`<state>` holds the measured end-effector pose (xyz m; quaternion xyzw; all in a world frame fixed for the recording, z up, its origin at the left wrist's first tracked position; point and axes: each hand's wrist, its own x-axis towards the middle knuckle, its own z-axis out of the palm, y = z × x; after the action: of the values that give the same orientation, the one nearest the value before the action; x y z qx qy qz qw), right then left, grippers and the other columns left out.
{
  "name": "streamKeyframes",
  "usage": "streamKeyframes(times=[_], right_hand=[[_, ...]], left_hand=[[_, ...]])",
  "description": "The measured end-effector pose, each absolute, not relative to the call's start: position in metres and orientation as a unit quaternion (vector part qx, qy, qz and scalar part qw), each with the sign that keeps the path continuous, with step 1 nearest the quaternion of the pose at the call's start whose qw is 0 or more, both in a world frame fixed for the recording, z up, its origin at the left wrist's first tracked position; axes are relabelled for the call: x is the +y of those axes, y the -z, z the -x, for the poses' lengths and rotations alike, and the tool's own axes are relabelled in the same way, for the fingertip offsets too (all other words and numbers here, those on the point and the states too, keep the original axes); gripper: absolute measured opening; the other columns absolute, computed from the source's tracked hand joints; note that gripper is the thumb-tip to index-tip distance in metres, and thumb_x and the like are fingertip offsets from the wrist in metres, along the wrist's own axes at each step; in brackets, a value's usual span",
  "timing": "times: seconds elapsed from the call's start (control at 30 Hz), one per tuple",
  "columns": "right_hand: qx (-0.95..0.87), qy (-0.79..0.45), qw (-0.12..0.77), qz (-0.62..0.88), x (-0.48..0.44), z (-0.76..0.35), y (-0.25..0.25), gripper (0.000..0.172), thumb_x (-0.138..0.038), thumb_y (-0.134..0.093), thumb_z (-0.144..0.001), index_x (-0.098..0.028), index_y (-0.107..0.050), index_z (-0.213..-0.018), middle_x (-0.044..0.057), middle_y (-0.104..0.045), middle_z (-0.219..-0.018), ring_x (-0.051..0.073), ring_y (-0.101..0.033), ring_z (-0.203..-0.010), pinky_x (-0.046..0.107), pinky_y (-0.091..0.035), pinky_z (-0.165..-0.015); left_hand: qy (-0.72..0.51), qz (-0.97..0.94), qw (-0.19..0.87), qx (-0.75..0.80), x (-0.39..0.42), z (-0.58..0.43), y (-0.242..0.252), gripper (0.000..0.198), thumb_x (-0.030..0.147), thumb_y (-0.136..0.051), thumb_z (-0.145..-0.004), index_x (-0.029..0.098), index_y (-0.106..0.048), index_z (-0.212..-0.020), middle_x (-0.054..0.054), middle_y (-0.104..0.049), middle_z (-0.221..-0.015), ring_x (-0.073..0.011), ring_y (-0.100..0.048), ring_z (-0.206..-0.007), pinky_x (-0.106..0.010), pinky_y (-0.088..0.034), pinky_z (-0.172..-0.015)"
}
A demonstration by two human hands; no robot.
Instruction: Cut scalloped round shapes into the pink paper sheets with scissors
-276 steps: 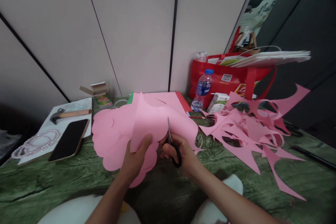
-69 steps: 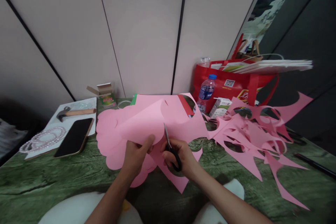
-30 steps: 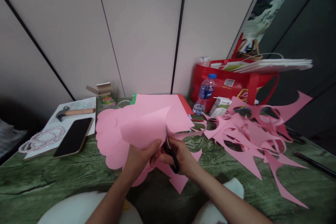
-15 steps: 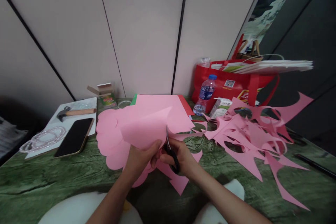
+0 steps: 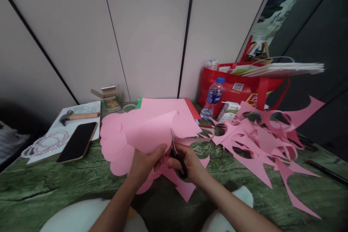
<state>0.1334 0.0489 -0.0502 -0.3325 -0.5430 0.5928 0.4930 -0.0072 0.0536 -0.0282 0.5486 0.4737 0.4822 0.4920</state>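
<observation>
My left hand (image 5: pixel 149 163) pinches the lower edge of a curled pink paper sheet (image 5: pixel 149 134), thumb on top. In my right hand (image 5: pixel 187 161) is a pair of black-handled scissors (image 5: pixel 179 161), its blades pointing up and set against the sheet's right side. A narrow pink strip curves off to the right of the blades. Under and left of the sheet lie several round-edged pink paper cutouts (image 5: pixel 111 141), overlapping one another. Behind them rests a stack of pink paper (image 5: pixel 165 104), with green and red sheets showing at its sides.
Pink paper scraps (image 5: pixel 252 145) are heaped on the right. Behind them stand a water bottle (image 5: pixel 213 98), a small white carton (image 5: pixel 228 111) and a red bag (image 5: pixel 239 88). On the left lie a hammer (image 5: pixel 81 116), a phone (image 5: pixel 77 142), a beaded strand (image 5: pixel 45 144) and an opened box (image 5: pixel 111 101).
The scissors and right hand have shifted very slightly against the sheet's edge. Both hands keep their hold, and the rest looks the same.
</observation>
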Motion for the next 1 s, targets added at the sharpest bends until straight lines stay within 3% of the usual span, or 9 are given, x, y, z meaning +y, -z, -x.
streamKeyframes(times=[0.4, 1.0], right_hand=[[-0.531, -0.590, 0.476, 0.379, 0.0489, -0.1342, 0.0503, 0.027, -0.035, -0.072, -0.057, -0.017, -0.055, -0.068, -0.005, -0.052, -0.050, 0.009, -0.046, -0.041, 0.020, -0.036, -0.039], [-0.502, -0.608, 0.477, 0.388, 0.0473, -0.1326, 0.0476, 0.030, -0.035, -0.075, -0.053, -0.016, -0.054, -0.063, -0.007, -0.049, -0.040, 0.008, -0.047, -0.035, 0.017, -0.033, -0.033]], left_hand=[[-0.491, -0.541, 0.466, 0.499, 0.0558, 0.0060, 0.0250, 0.038, 0.032, -0.062, -0.070, 0.016, -0.044, -0.041, 0.006, -0.037, -0.034, -0.0044, -0.029, -0.032, -0.020, -0.019, -0.033], [-0.504, -0.534, 0.430, 0.526, 0.0584, 0.0092, 0.0281, 0.039, 0.033, -0.064, -0.067, 0.017, -0.041, -0.040, 0.006, -0.036, -0.037, -0.0059, -0.030, -0.037, -0.022, -0.022, -0.036]])
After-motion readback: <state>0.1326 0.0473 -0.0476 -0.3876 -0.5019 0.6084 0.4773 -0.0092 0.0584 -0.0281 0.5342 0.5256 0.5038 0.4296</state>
